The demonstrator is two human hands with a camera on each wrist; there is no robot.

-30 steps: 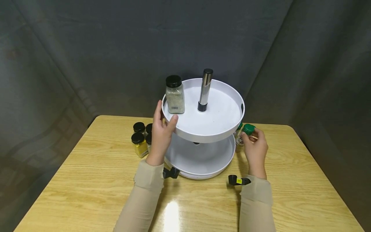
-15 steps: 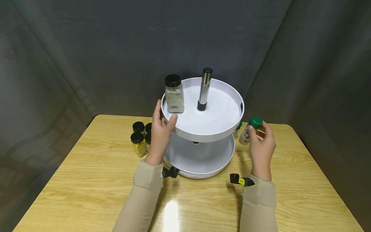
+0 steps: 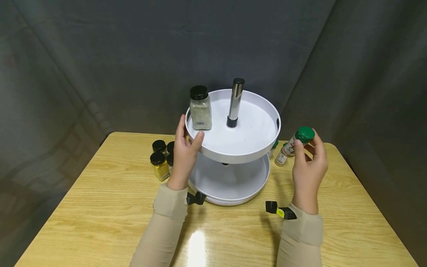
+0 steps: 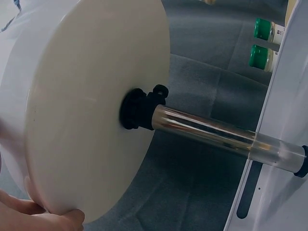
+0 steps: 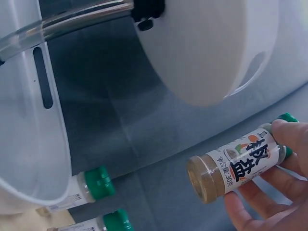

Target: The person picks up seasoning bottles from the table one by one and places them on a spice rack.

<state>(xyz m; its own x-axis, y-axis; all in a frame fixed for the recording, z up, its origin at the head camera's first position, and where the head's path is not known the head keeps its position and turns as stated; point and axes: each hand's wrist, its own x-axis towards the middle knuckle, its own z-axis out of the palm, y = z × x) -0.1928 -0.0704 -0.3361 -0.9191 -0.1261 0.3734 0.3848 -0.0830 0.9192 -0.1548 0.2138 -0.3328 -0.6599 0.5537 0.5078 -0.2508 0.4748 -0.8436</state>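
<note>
My right hand (image 3: 310,172) pinches a green-capped spice bottle (image 5: 245,161) near its cap, tilted and raised off the table; its label and tan powder show in the right wrist view. A white two-tier turntable stand stands mid-table. At the left rim of its upper tray (image 3: 253,137) my left hand (image 3: 185,159) grips, thumb at the front edge and fingers round the side. On that tray, beside this hand, a large square jar (image 3: 201,115) with a black lid stands upright. The lower tray (image 3: 233,181) sits beneath.
Several black-lidded jars (image 3: 161,168) stand left of the stand, partly hidden by my left hand. Two more green-capped bottles (image 5: 98,183) stand at its right. A metal post (image 3: 236,100) rises through the upper tray. Grey curtains (image 3: 213,44) hang behind the table (image 3: 110,207).
My right hand has lifted the green-capped bottle up and to the right, away from the stand, uncovering another bottle behind. The left hand stays on the upper tray's rim.
</note>
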